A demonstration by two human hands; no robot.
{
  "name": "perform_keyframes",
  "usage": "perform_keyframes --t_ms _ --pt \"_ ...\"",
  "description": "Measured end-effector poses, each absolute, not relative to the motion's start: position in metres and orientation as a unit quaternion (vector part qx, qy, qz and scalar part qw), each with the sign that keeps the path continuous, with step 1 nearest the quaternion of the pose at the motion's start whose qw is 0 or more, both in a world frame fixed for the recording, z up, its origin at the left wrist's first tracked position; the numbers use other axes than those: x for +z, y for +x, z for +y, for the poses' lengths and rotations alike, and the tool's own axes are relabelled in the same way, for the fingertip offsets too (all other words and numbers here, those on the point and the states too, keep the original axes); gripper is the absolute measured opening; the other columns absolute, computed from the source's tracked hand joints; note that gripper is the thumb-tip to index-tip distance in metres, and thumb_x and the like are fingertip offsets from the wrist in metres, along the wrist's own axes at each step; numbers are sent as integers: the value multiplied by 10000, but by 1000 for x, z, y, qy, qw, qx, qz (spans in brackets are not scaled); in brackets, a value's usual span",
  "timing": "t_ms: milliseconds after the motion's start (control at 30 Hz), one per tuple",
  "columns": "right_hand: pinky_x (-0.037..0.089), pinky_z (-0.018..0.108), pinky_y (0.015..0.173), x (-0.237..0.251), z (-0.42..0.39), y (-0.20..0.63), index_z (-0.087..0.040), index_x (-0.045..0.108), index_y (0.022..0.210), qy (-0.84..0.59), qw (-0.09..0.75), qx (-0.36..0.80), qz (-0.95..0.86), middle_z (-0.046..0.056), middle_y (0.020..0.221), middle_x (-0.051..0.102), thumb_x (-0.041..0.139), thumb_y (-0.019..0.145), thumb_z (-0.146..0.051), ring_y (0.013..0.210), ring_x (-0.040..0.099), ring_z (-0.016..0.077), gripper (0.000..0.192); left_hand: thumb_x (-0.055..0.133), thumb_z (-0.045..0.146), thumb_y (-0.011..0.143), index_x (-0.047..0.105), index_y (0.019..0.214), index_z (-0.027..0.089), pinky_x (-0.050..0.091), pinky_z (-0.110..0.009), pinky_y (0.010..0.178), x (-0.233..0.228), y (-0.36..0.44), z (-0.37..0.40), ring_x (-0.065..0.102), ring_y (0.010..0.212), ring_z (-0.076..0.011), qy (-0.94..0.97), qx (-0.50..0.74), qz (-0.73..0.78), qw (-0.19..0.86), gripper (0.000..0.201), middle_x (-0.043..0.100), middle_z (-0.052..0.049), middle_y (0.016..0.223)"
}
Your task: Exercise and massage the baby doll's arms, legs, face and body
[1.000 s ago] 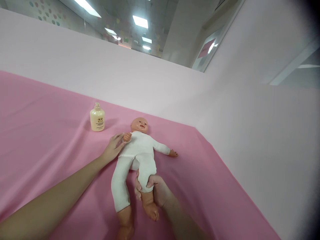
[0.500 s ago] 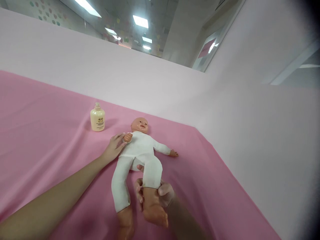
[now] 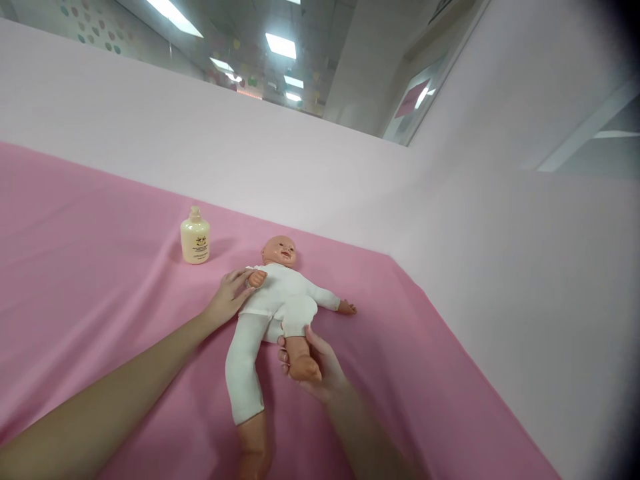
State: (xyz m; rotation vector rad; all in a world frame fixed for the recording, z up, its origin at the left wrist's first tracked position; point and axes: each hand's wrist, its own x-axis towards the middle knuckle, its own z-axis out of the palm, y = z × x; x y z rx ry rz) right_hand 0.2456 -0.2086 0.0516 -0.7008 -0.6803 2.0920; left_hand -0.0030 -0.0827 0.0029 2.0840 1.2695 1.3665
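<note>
A baby doll (image 3: 277, 287) in a white top and white trousers lies on its back, head at the far end. My left hand (image 3: 231, 293) is closed round the doll's bent forearm, whose small fist (image 3: 257, 278) shows past my fingers. Wrapped round the lower part of one leg (image 3: 299, 348) is my right hand (image 3: 323, 363). That leg is bent, with its knee drawn up toward the belly and the foot in front of my palm. The doll's other leg (image 3: 245, 373) lies stretched out toward me, and its free arm (image 3: 325, 297) reaches to the right.
Pink cloth (image 3: 125, 280) with soft folds covers the surface. A cream pump bottle (image 3: 195, 237) stands upright to the left of the doll's head. White padded walls (image 3: 310, 173) rise behind and on the right, with a window (image 3: 310, 40) above.
My right hand has pushed the doll's leg up and away from me, bending it closer to the belly. My left hand stays at the doll's forearm, almost unmoved.
</note>
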Motion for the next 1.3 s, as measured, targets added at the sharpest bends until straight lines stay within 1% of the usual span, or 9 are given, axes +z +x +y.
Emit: perform_keyframes --t_ms 100,233,367,467,600,733,933,1067,1300 --pt "492 294 698 44 -210 249 -177 650 1037 -217 355 843 -340 52 914 692 774 794 -610 779 632 165 512 498 497 987 642 1293 235 392 -537 1164 6 -2 -81 554 1282 -311 717 503 446 184 428 649 -115 1356" --pt "521 365 756 39 -212 249 -160 640 1031 -159 283 854 -407 100 916 717 803 676 -657 891 681 255 632 472 548 986 627 1215 189 494 -508 1045 7 -2 -77 638 1135 -307 650 555 455 251 453 699 -133 1197" --pt "512 363 772 45 -215 248 -154 658 994 -181 218 865 -414 121 911 739 810 678 -527 907 694 271 512 456 527 1009 567 1289 221 486 -446 1073 6 -4 -75 613 1246 -281 564 608 456 322 429 666 -120 1303" --pt "499 365 805 49 -217 248 -156 666 988 -204 195 869 -406 99 865 736 818 664 -426 889 694 257 448 463 516 1011 575 1257 242 494 -431 1062 6 -5 -76 620 1225 -266 543 618 464 330 385 669 -105 1278" --pt "479 352 737 43 -214 250 -157 667 943 -199 243 865 -391 76 763 703 827 654 -557 766 655 231 518 484 506 995 608 1208 213 511 -480 1041 9 -2 -80 630 1162 -287 613 590 456 262 383 678 -118 1212" --pt "459 330 698 42 -208 252 -165 668 919 -225 316 854 -347 12 677 638 745 729 -725 605 549 157 596 540 442 974 636 1284 241 409 -541 1172 8 1 -86 538 1320 -310 718 526 418 180 382 618 -123 1355" --pt "440 316 719 55 -203 249 -128 686 905 -305 407 828 -235 0 675 586 635 882 -718 582 461 111 592 587 386 969 638 1365 310 395 -541 1201 3 -2 -87 448 1427 -322 779 434 412 188 406 533 -102 1479" --pt "429 338 709 57 -204 247 -135 690 852 -307 421 825 -221 14 684 577 597 918 -706 590 448 122 583 587 391 972 634 1377 323 377 -559 1209 5 -4 -87 442 1425 -325 782 428 413 188 414 541 -93 1481" --pt "478 340 735 53 -209 251 -164 695 1060 -213 376 835 -341 16 729 647 741 763 -609 655 567 163 537 554 448 980 610 1375 275 357 -532 1210 4 -1 -85 471 1391 -311 743 474 431 193 435 581 -101 1452"
